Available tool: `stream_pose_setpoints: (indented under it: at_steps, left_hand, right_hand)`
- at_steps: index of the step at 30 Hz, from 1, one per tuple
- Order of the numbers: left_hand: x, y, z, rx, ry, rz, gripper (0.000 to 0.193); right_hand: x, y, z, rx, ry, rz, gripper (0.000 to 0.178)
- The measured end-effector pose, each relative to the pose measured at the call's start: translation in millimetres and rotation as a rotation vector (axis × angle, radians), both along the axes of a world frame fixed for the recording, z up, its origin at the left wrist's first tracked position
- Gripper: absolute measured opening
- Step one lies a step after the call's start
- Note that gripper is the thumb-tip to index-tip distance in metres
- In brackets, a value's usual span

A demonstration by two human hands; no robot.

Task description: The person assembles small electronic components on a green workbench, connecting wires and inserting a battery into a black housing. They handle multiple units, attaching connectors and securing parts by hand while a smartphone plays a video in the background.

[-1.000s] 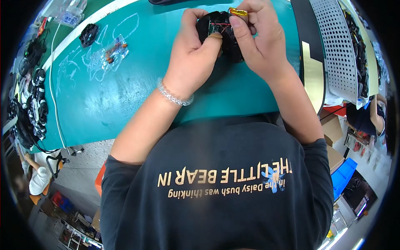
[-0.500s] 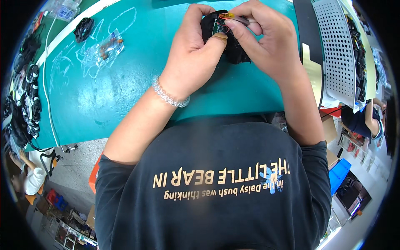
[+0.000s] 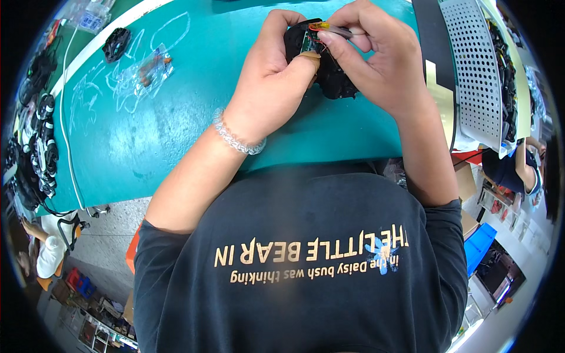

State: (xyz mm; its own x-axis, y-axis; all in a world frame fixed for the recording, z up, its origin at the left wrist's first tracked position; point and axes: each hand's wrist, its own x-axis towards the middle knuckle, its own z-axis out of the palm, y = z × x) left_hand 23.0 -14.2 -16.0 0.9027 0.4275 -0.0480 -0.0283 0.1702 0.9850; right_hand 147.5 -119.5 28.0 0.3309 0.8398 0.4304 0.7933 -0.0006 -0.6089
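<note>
At the far middle of the bench, my left hand [image 3: 265,88] grips a black device housing [image 3: 338,81], its thumb laid over the near side. A tan cover sits on that thumb's tip. Inside the housing a narrow green circuit board [image 3: 306,43] shows. My right hand [image 3: 385,67] pinches a small grey piece [image 3: 339,30] with a yellow end between thumb and fingers, just over the board. Thin red and orange wires run between this piece and the housing. Where they join is too small to tell.
On the green bench [image 3: 176,117] lie a clear plastic bag [image 3: 154,67] with brown bits and a black coiled bundle [image 3: 116,44]. Black cables [image 3: 46,138] pile at the left edge. A perforated grey basket [image 3: 471,70] stands at right. Other people are at both sides.
The black housing has turned slightly in my left hand, and its lower part shows more. My right hand keeps its pinch on the grey piece, with little movement.
</note>
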Motion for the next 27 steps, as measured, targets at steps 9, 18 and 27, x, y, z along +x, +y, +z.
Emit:
stream_pose_setpoints:
  at_steps: [9,18,27]
  left_hand:
    - [1,0,2,-0.099,-0.010,-0.034,0.029]
    - [2,0,-4,-0.018,-0.027,-0.062,0.030]
    - [0,1,-1,-0.038,0.069,-0.105,0.032]
  right_hand:
    - [3,-2,-1,0.006,0.018,0.003,0.009]
    - [6,-2,3,-0.019,-0.047,0.049,0.010]
    - [11,-7,-3,-0.071,-0.131,0.145,0.010]
